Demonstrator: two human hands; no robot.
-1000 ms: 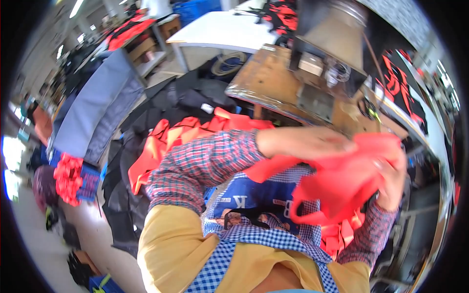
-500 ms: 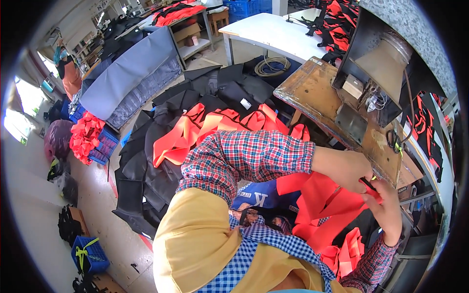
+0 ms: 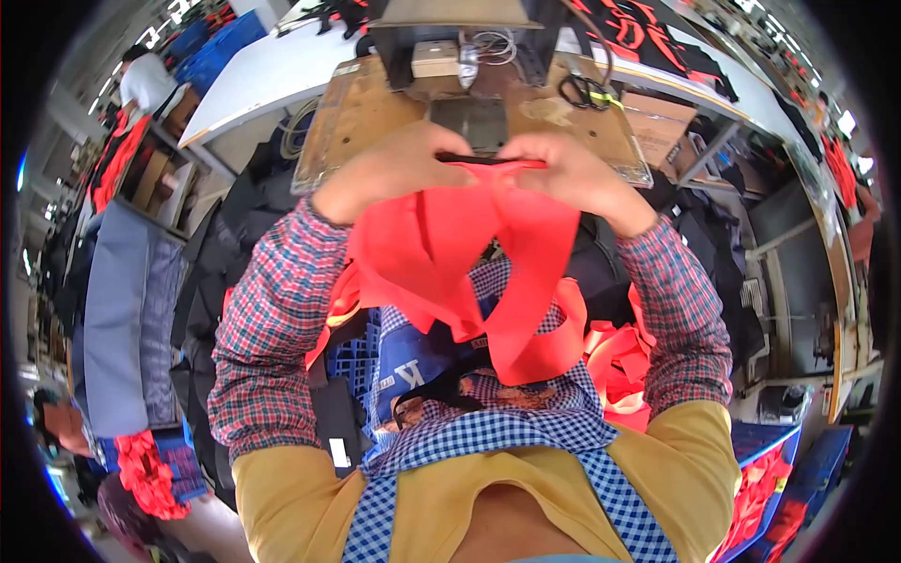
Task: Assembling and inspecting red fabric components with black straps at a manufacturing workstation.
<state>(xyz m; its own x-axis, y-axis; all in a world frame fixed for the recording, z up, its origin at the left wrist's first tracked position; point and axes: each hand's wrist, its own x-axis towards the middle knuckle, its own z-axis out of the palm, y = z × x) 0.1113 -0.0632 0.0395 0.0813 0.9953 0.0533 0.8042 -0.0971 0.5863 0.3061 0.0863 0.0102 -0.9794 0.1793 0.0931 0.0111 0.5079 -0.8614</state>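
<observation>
Both hands are raised in front of me, at the near edge of a worn wooden worktop [image 3: 361,108]. My left hand [image 3: 399,169] is closed on one end of the dark-edged top of an orange-red fabric strip [image 3: 432,239]. My right hand [image 3: 572,174] pinches the same piece a short way to the right. Its black edge stretches between the two hands, while wide folds and loops hang toward my lap. Both hands are slightly blurred. Below lies my blue checked apron [image 3: 488,441], partly covered by the hanging fabric.
A dark machine housing [image 3: 460,38] with a metal plate stands on the worktop, with black-handled scissors [image 3: 589,92] to its right. More orange-red strips [image 3: 619,366] lie by my right arm. Dark fabric pieces [image 3: 211,272] pile up at left, beside a grey-covered stack [image 3: 117,319].
My view has turned to the right, bringing the worktop to the centre. My hands now appear side by side in front of it, still holding the orange-red fabric.
</observation>
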